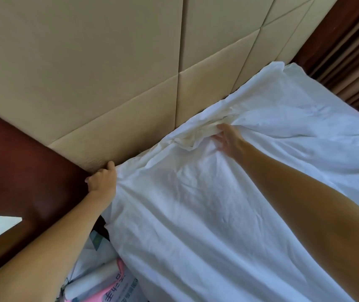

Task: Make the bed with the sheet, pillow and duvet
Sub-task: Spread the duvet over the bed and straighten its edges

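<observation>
The person leans over the head end of the bed with both arms out. The white sheet (196, 214) is spread across the mattress, rumpled, with its top edge heaped along the foot of the padded beige headboard (109, 73) and not yet tucked down behind.

The left hand (102, 179) is at the near-left corner, where the headboard meets the dark red wood panel (21, 160). Its fingers curl over the sheet's corner. I judge it is pinning that corner so the cloth cannot slide while the other hand works.

The right hand (226, 140) reaches farther along the head edge, well apart from the left. It is closed on a bunch of gathered sheet. The fingers are a little blurred, but creases fan out from that hand across the bed, which suggests a firm hold and a pull. The yellowish folds just beyond it look like the loose surplus that needs drawing flat or pushing into the gap.

The far-right corner of the sheet lies loose near the brown curtain (353, 51). Down at the near left, beside the bed, sit some printed plastic packages (109, 286).

No pillow or duvet is in sight, so I take this as the early stage: fitting the sheet at the head.
</observation>
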